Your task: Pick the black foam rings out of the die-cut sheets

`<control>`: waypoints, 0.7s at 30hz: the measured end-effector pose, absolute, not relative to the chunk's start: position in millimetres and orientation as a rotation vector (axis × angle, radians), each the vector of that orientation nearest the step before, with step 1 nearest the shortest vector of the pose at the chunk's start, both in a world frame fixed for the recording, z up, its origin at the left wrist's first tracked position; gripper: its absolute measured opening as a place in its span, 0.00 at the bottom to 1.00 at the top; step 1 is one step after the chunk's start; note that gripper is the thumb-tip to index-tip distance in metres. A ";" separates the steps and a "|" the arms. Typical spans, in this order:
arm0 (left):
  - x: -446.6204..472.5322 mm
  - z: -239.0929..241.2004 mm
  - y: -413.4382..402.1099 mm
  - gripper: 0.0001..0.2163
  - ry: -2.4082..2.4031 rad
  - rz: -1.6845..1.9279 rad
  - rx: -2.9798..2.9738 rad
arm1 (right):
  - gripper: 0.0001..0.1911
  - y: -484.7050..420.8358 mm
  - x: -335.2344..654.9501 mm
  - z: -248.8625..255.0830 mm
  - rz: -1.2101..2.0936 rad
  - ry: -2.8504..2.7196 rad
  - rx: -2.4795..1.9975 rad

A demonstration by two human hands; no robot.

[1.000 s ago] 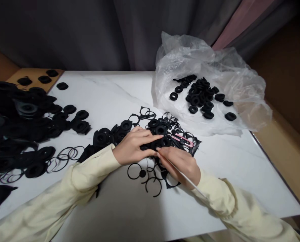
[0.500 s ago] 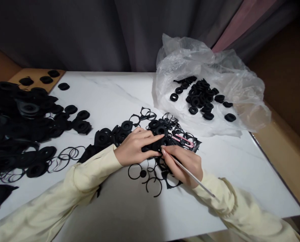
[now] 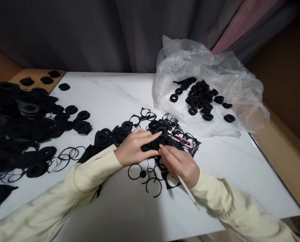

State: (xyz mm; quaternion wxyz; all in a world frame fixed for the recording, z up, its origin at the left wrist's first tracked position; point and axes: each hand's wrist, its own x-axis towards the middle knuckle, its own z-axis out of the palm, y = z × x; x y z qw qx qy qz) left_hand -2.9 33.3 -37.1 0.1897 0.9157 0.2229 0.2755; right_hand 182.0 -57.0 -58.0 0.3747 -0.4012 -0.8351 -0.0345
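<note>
My left hand (image 3: 132, 147) lies low over the pile, thumb and index finger spread around a black rubber ring (image 3: 155, 145) and holding it steady. In my right hand (image 3: 182, 165) is a thin white pen-like tool (image 3: 188, 192), pinched near its front end. Its tip is hidden at the ring, behind my fingertips. Under and around both hands lie more black rubber rings and thin cut-off hoops (image 3: 154, 187). Just right of the fingers rests a pink-handled cutter (image 3: 186, 141) among the scraps.
A clear plastic bag (image 3: 243, 84) at the back right has a heap of small black rings (image 3: 200, 95) on it. To the left spreads a large pile of black rubber pieces (image 3: 21, 127). The white table (image 3: 119, 208) ends at a right edge; a grey curtain (image 3: 89, 37) hangs behind.
My right hand has shifted slightly left, and the white tool's rear end has swung down and left, so it stands steeper. My left hand has stayed nearly still on the ring.
</note>
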 end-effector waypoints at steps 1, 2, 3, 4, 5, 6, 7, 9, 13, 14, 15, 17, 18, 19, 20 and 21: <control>-2.6 -36.7 33.0 0.23 0.634 0.768 2.570 | 0.22 -57.6 182.6 -59.2 -0.099 -2.144 -1.036; -2.4 -36.1 32.7 0.23 0.642 0.765 2.565 | 0.24 -58.2 183.0 -60.0 -0.114 -2.148 -1.037; -2.0 -35.3 32.2 0.23 0.652 0.764 2.556 | 0.25 -58.6 183.3 -60.4 -0.136 -2.148 -1.036; -1.7 -34.2 31.6 0.23 0.666 0.763 2.542 | 0.26 -58.9 183.6 -60.5 -0.165 -2.143 -1.032; -1.3 -33.0 31.0 0.23 0.688 0.759 2.524 | 0.26 -59.1 183.9 -60.3 -0.188 -2.140 -1.031; -0.9 -31.6 30.3 0.23 0.715 0.752 2.502 | 0.26 -59.3 184.2 -60.0 -0.199 -2.141 -1.033; -0.6 -30.4 29.6 0.23 0.743 0.746 2.477 | 0.26 -59.4 184.5 -59.6 -0.198 -2.147 -1.040; 0.0 -28.4 28.4 0.20 0.781 0.746 2.435 | 0.26 -59.7 185.2 -59.5 -0.182 -2.155 -1.056; 0.8 -27.6 28.5 0.13 0.758 0.770 2.434 | 0.26 -60.6 186.1 -61.9 -0.188 -2.141 -1.075; 0.9 -27.8 29.0 0.12 0.744 0.762 2.447 | 0.27 -60.7 185.9 -62.2 -0.194 -2.137 -1.075; 1.0 -28.0 29.6 0.11 0.724 0.754 2.460 | 0.27 -60.7 185.5 -62.0 -0.200 -2.132 -1.071; 1.0 -28.5 30.8 0.09 0.672 0.737 2.485 | 0.26 -60.3 184.1 -59.3 -0.202 -2.105 -1.057; 0.9 -28.6 31.2 0.09 0.646 0.731 2.494 | 0.25 -60.0 183.1 -56.9 -0.186 -2.081 -1.047; 0.8 -28.6 31.6 0.08 0.627 0.724 2.502 | 0.23 -59.6 182.2 -53.8 -0.150 -2.054 -1.044; 0.6 -28.6 31.8 0.08 0.614 0.717 2.510 | 0.20 -59.2 181.3 -50.5 -0.102 -2.025 -1.050; 0.4 -28.5 31.9 0.08 0.609 0.710 2.517 | 0.18 -58.8 180.7 -47.2 -0.048 -1.997 -1.065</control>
